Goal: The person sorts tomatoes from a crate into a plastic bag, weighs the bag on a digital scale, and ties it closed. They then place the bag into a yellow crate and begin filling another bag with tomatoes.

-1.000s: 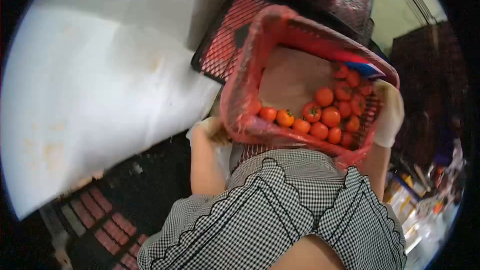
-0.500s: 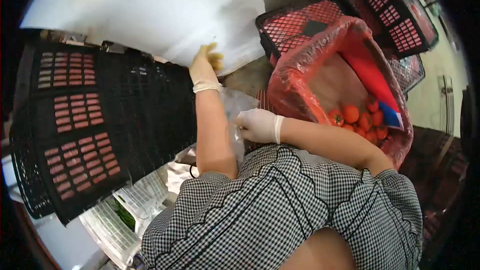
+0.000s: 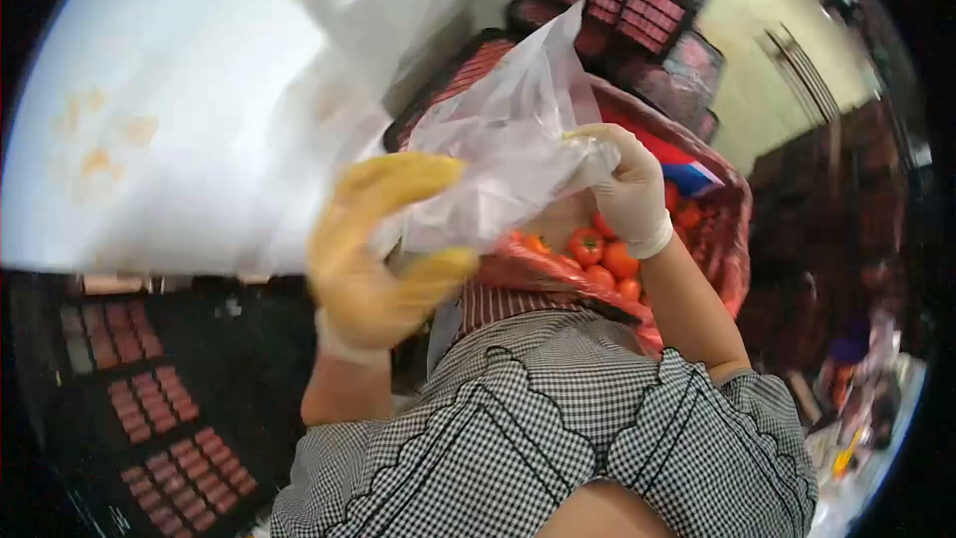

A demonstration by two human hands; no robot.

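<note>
A broad white surface (image 3: 149, 120) filled the upper left of the room as I watched, smudged with a few faint orange marks. Below it, on the left, stood dark crates (image 3: 149, 408) with rows of reddish slots, and more crates of the same kind (image 3: 637, 0) were stacked farther back beside a pale wall. The person wore a black-and-white checked top (image 3: 558, 438), which took up the near foreground.

Right in front of them sat a basket lined with red plastic (image 3: 722, 239), pressed close against their body. A heap of red tomatoes (image 3: 602, 259) lay at its bottom, one or two with green stalks showing, and a scrap of blue and white (image 3: 692, 177) lay against the lining's far side.

Between the two hands, raised above the basket and partly hiding it, was a clear plastic bag (image 3: 498, 159), crumpled and stretched, its upper corner pointing up toward the far crates. The left hand (image 3: 383, 249), in a yellowish stained glove, had its grip closed on the bag's lower left edge, thumb and fingers pinching the film. The right hand (image 3: 622, 184), in a white glove, had its grip closed on the bag's right side, fingers curled into the plastic just above the tomatoes. I could not tell whether anything was inside the bag.
</note>
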